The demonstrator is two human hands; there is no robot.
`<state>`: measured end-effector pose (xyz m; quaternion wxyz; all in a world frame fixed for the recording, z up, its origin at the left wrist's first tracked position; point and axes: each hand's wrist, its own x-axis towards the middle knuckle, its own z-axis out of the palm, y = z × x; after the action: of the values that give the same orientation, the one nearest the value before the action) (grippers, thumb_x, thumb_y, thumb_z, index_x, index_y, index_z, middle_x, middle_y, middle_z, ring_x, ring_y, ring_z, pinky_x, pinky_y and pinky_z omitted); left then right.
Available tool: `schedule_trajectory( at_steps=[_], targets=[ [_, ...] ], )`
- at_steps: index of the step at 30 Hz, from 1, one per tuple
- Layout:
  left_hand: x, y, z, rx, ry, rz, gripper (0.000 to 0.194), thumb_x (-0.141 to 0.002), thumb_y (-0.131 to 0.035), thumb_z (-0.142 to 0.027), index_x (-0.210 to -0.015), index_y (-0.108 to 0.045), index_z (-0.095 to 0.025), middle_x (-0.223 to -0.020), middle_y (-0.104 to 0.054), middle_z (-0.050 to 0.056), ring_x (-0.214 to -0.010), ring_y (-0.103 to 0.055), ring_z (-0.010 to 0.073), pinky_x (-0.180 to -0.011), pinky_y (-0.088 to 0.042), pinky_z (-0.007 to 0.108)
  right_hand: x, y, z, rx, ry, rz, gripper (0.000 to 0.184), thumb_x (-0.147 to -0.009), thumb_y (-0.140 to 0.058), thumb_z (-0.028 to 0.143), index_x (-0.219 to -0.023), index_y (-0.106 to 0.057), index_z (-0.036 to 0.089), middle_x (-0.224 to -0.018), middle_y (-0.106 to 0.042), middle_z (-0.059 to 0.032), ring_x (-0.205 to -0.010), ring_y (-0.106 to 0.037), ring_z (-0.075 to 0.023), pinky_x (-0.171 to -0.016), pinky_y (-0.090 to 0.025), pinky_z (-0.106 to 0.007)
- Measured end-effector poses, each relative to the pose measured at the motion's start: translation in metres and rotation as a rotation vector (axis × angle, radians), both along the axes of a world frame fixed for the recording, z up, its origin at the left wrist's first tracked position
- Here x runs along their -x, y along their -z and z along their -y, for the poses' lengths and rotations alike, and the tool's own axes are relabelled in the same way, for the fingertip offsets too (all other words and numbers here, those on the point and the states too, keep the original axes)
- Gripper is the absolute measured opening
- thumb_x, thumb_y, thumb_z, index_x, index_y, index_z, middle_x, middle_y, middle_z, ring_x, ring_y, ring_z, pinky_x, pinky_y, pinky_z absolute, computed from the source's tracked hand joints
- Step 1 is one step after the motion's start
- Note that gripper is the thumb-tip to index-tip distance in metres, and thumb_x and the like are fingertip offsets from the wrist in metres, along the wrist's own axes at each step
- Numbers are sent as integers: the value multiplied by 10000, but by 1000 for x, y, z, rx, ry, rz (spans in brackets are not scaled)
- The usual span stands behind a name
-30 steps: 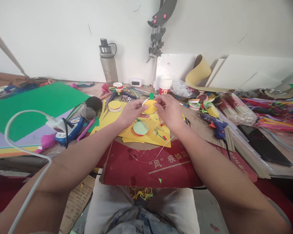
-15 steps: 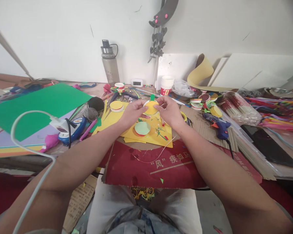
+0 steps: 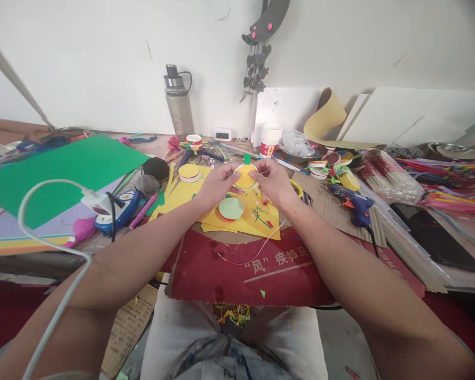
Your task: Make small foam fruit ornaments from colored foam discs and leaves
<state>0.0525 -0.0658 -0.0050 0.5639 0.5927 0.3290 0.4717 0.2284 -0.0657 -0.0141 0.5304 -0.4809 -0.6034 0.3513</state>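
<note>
Between my two hands is a round yellow paper disc (image 3: 246, 178) with a pale rim and a small green paper tab (image 3: 247, 158) at its top. My left hand (image 3: 220, 182) pinches the disc's left edge. On the opposite side, my right hand (image 3: 272, 180) grips it with the thumb on the yellow face. Just below lies a light green disc (image 3: 231, 209) with a red edge, on yellow paper sheets (image 3: 257, 229) strewn with green and red scraps. A yellow-topped round piece (image 3: 189, 172) sits to the left of my left hand.
Red cardboard (image 3: 245, 279) lies under the yellow sheets. At the right are a blue glue gun (image 3: 360, 207) and a black phone (image 3: 437, 236). Stacked paper cups (image 3: 269, 140) and a bottle (image 3: 179, 105) stand at the back. A white cable (image 3: 59, 295) loops across the left.
The yellow disc has tilted, showing more of its pale lower rim. The fingers of my left hand have drawn in closer around its edge.
</note>
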Motion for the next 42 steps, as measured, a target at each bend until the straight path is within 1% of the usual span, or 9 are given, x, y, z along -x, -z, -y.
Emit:
schedule_trajectory(
  at_steps=[6,15,18,22,27,31,34,37,42],
  targets=[
    [-2,2,0,15,-91,4,136,-859,-789,-217,-905,-704,-121,-922,-714,36,-748,-664,104,-677,-666,269,3,4,0,39,12,27,209,-770,-728,342,-832,-556,241,-760,-525,26,-680,-474,-136,-563,-394,-270],
    [-6,-1,8,36,-98,58,185,-895,-777,-275,-886,-657,-134,-863,-646,2,-759,-652,84,-798,-686,298,4,2,4,95,23,-38,239,-777,-741,359,-770,-532,243,-676,-500,34,-626,-449,-133,-499,-344,-254],
    [-7,-2,9,30,-151,46,165,-897,-771,-260,-888,-664,-135,-898,-664,15,-760,-652,90,-759,-687,287,7,0,7,114,5,-55,281,-784,-766,379,-783,-520,244,-685,-487,46,-603,-437,-120,-503,-345,-255],
    [-6,-4,9,8,-200,-12,200,-873,-797,-269,-839,-647,-141,-792,-630,-7,-665,-603,79,-658,-674,270,11,-2,8,135,-1,-54,282,-779,-779,342,-770,-518,235,-706,-501,47,-618,-442,-115,-552,-366,-268],
    [-6,-2,8,-3,-141,-20,275,-846,-822,-336,-820,-623,-148,-760,-634,-12,-691,-622,90,-663,-682,279,10,0,5,25,-3,-77,228,-833,-708,382,-765,-556,226,-740,-528,27,-693,-447,-135,-614,-369,-279],
    [-6,1,8,51,-54,-47,269,-794,-859,-313,-899,-679,-143,-859,-688,14,-772,-663,126,-679,-687,302,9,5,1,-22,24,-63,192,-837,-654,315,-705,-549,223,-694,-499,30,-681,-414,-135,-625,-339,-282],
    [-5,1,8,76,-27,-86,223,-824,-827,-276,-954,-718,-132,-912,-714,45,-808,-694,154,-655,-673,292,10,7,0,-30,23,-45,219,-839,-653,291,-673,-528,223,-671,-472,38,-666,-397,-132,-631,-326,-286],
    [-4,-1,7,66,-25,-89,130,-849,-784,-203,-930,-719,-125,-846,-699,34,-773,-697,145,-639,-662,277,11,7,1,-38,17,-20,226,-857,-652,278,-676,-529,220,-669,-471,41,-658,-391,-129,-639,-331,-290],
    [-2,-4,4,115,3,-31,187,-842,-803,-227,-952,-719,-102,-872,-749,63,-792,-754,173,-724,-679,312,11,3,2,-5,-2,-24,141,-900,-640,301,-804,-573,221,-754,-552,22,-701,-496,-143,-660,-402,-296]
  ],
)
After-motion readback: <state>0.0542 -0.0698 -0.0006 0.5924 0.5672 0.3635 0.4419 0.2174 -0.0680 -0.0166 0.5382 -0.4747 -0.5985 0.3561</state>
